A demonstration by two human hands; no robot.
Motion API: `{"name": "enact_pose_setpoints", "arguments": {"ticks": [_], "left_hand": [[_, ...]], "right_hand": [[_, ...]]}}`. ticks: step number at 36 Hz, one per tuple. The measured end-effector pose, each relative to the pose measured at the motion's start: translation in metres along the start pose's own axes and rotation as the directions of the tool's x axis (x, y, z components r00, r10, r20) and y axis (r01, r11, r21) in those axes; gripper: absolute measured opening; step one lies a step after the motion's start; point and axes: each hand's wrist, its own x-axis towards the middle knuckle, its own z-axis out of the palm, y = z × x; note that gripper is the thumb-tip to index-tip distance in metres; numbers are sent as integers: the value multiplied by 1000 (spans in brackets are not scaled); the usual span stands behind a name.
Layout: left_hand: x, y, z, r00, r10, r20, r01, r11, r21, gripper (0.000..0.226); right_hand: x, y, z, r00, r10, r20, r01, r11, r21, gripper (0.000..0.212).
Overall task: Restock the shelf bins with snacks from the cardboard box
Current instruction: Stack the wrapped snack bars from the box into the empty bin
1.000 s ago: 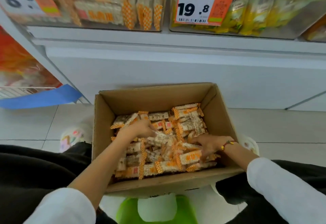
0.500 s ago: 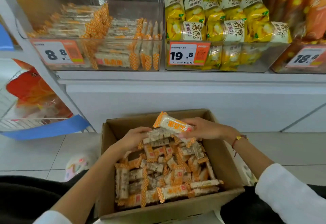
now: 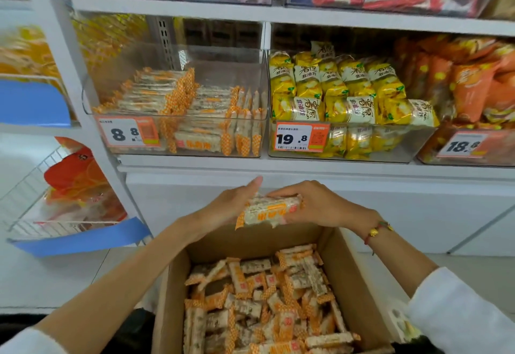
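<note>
An open cardboard box (image 3: 354,275) sits low in front of me, full of orange-and-white wrapped snack bars (image 3: 267,298). Above its far edge my left hand (image 3: 234,203) and my right hand (image 3: 320,206) together clasp a small stack of snack bars (image 3: 267,211) between them. Straight ahead on the shelf stands a clear bin (image 3: 178,103) marked 8.8, partly filled with the same bars stacked at its left and front.
A clear bin of yellow packets (image 3: 348,97) marked 19.8 stands right of the first; orange packets (image 3: 459,89) fill one further right. A wire basket with a blue edge (image 3: 78,236) juts out at lower left. More bins sit on the shelf above.
Both hands have risen out of the box with bars pressed between them, and my view has tilted up toward the shelf bins.
</note>
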Motion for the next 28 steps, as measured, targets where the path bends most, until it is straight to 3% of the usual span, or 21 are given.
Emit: {"name": "enact_pose_setpoints", "arguments": {"ticks": [2, 4, 9, 12, 15, 17, 18, 21, 25, 28], "left_hand": [[-5, 0, 0, 998, 67, -11, -67, 998, -9, 50], [-9, 0, -4, 994, 107, -31, -108, 992, -63, 55], [-11, 5, -28, 959, 194, -207, -210, 976, -55, 28], [-23, 16, -47, 933, 262, -248, -272, 962, -4, 36], [-33, 28, -71, 911, 322, -259, -318, 946, 60, 59], [-36, 33, -84, 887, 356, -294, -345, 934, 92, 43], [-37, 36, -89, 871, 371, -322, -361, 928, 93, 34], [-35, 42, -110, 807, 446, -386, -444, 890, 102, 39], [-31, 54, -136, 749, 482, -455, -512, 856, 64, 30], [-15, 52, -159, 617, 499, -609, -555, 824, 112, 31]], "right_hand": [[-1, -3, 0, 998, 7, -66, -3, 998, 67, 48], [0, -8, 0, 993, 7, -118, 6, 994, 113, 44], [2, -33, -9, 982, -20, -190, 54, 983, 176, 48], [2, -58, -19, 993, -63, -99, 70, 995, 68, 65], [5, -82, -34, 996, -81, 25, 82, 995, -55, 79], [12, -98, -45, 993, -109, 38, 111, 992, -54, 74], [17, -106, -50, 992, -123, 25, 124, 991, -55, 71], [37, -121, -68, 986, -165, -34, 163, 986, -45, 66], [69, -135, -83, 979, -192, -62, 194, 980, 32, 63], [98, -139, -89, 971, -174, -161, 187, 980, 66, 60]]}}
